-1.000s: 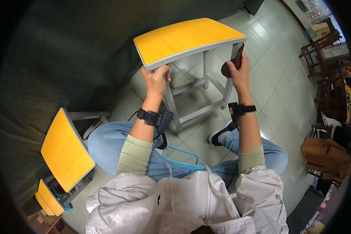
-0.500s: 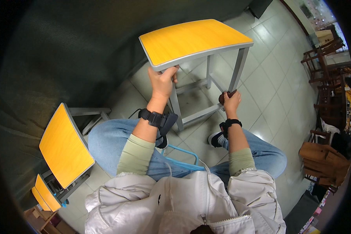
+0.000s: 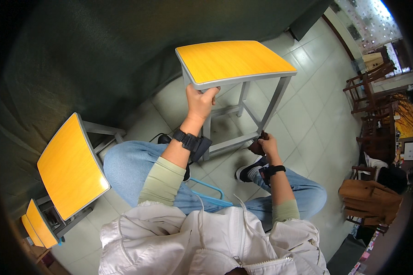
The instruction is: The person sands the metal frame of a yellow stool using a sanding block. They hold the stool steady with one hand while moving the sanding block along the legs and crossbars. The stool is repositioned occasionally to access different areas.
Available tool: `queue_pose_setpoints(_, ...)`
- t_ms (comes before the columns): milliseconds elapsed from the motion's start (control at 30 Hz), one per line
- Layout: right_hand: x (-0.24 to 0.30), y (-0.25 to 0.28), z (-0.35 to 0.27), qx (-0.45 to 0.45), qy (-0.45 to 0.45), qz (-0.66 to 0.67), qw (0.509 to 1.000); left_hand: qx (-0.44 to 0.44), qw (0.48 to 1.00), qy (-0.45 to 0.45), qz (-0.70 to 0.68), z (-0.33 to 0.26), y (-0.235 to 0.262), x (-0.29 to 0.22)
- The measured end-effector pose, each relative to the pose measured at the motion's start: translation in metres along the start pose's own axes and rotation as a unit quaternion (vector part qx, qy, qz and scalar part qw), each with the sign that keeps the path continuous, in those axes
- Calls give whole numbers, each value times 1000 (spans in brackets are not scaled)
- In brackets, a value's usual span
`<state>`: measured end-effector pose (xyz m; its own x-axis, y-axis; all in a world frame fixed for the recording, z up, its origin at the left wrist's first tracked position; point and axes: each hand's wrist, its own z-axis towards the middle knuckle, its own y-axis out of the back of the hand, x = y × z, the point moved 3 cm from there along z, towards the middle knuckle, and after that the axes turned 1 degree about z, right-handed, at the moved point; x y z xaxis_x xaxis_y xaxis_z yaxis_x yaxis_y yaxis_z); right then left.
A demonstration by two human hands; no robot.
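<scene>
A stool point(image 3: 236, 62) with a yellow wood-grain seat and a grey metal frame stands in front of me. My left hand point(image 3: 201, 103) is wrapped round the top of its near left leg, just under the seat corner. Closed on a dark brown, soft-looking thing point(image 3: 256, 147) is my right hand point(image 3: 269, 145), at the foot of the near right leg, where a low crossbar meets it. The fingers partly hide that brown thing, so its kind is unclear. Black straps with small devices sit on both wrists.
Another yellow-topped stool point(image 3: 73, 167) stands to my left, with a smaller yellow-topped piece point(image 3: 39, 224) behind it. Dark green cloth point(image 3: 101, 55) hangs along the far left. Between my legs shows a light blue metal frame point(image 3: 206, 190). Wooden chairs point(image 3: 365, 91) line the right side.
My right hand has moved down the near right leg with the brown thing, to its foot. My left hand keeps its hold under the seat corner. The whole view has shifted somewhat.
</scene>
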<state>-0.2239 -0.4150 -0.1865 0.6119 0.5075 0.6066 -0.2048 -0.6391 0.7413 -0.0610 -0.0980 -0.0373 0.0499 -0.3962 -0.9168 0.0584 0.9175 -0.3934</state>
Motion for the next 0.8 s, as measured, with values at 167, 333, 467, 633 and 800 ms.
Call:
queue_pose_setpoints(167,81,44,-20,-198,249,-91,944,0,1000,-6,2,2,0,0)
queue_pose_setpoints(333,120,43,-18,-202,387,-292,851,-7,1000,-7,2,1,0,-2)
queue_pose_setpoints(467,86,22,-13,-145,360,-374,843,-4,1000,-5,-8,0,-1,-5)
queue_pose_setpoints(633,15,-26,-21,-50,231,-450,861,-1,1000,-10,-9,0,-3,-6)
queue_pose_setpoints(800,23,-25,-19,-95,325,-425,839,-7,1000,-17,-16,-1,-2,-4)
